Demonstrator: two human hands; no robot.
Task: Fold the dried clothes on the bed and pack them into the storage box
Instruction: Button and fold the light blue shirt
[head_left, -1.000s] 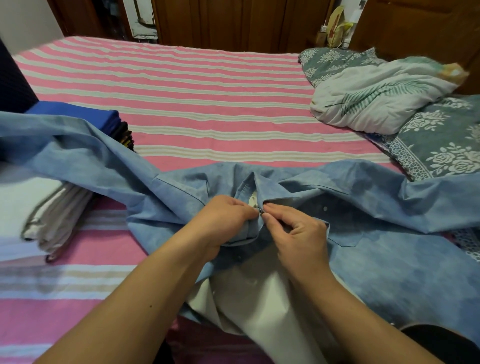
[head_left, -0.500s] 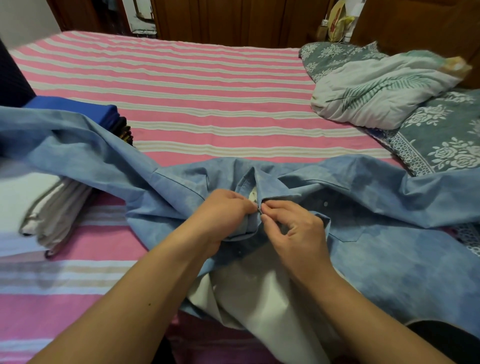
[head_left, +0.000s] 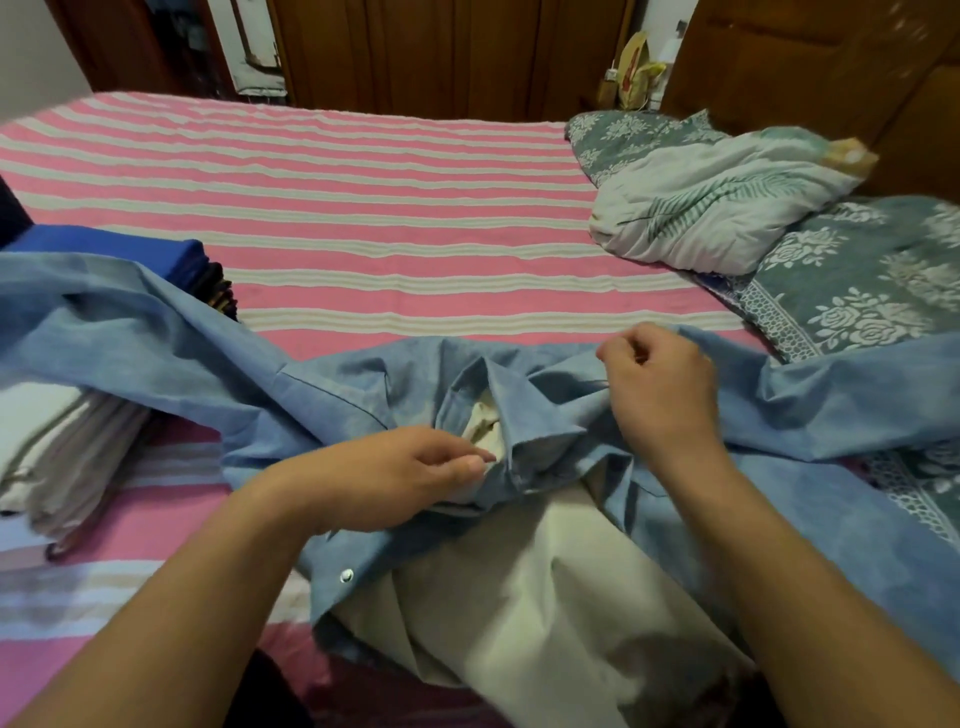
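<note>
A light blue shirt (head_left: 363, 395) with a pale cream lining is spread across the near part of the bed (head_left: 363, 208), its sleeves trailing off to the left and to the right. The collar is bunched up at the middle of the garment, between the two hands, and a metal snap (head_left: 346, 575) is seen on the front edge lower down.

The left hand (head_left: 395, 478) is laid on the shirt just left of the collar. Its fingers (head_left: 467, 460) are loosely curled, with thumb and forefinger tips brought close together at the edge of the collar fabric; whether cloth is actually pinched between them cannot be told. The right hand (head_left: 660, 384) is held to the right of the collar and further up the bed, above the shoulder area of the shirt. Its fingers are curled inward, and it cannot be told whether a fold of cloth is caught in them or nothing is held.

A stack of folded clothes (head_left: 67, 447) in white and cream is seen at the left edge, partly covered by the left sleeve, with a folded blue item (head_left: 130, 249) on darker pieces behind it. A crumpled quilt (head_left: 717, 208) and a floral pillow (head_left: 857, 280) are placed at the right side of the striped sheet.
</note>
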